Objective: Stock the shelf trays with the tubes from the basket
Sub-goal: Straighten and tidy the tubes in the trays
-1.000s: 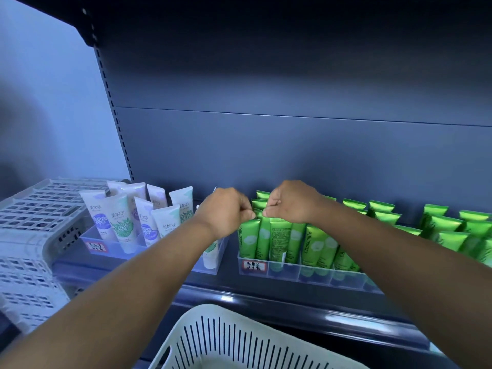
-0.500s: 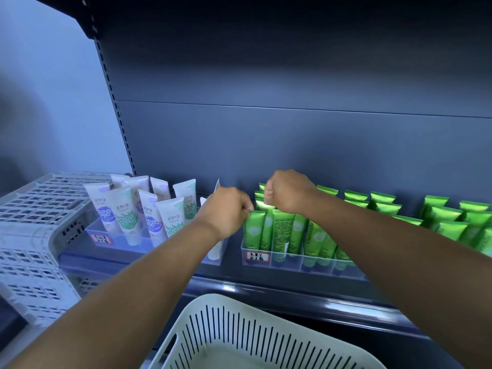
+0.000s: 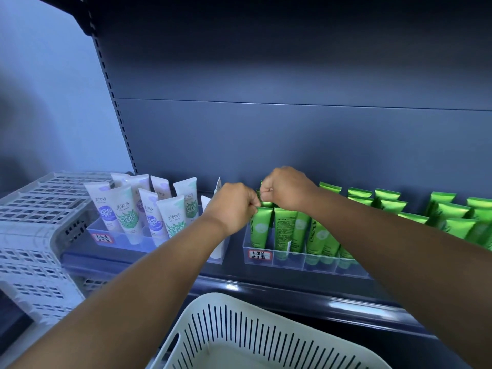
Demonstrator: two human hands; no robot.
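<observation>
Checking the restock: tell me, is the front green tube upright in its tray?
Upright: the green tube stands crimp-up in the clear tray, left hand pinching its top.

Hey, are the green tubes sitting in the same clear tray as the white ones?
No, the green tubes stand in their own clear tray to the right, apart from the white tubes in the left tray.

Packed green tubes (image 3: 282, 230) crowd the clear tray (image 3: 306, 262); open air above the shelf, apparently unobstructed to the back panel (image 3: 292, 134).
</observation>
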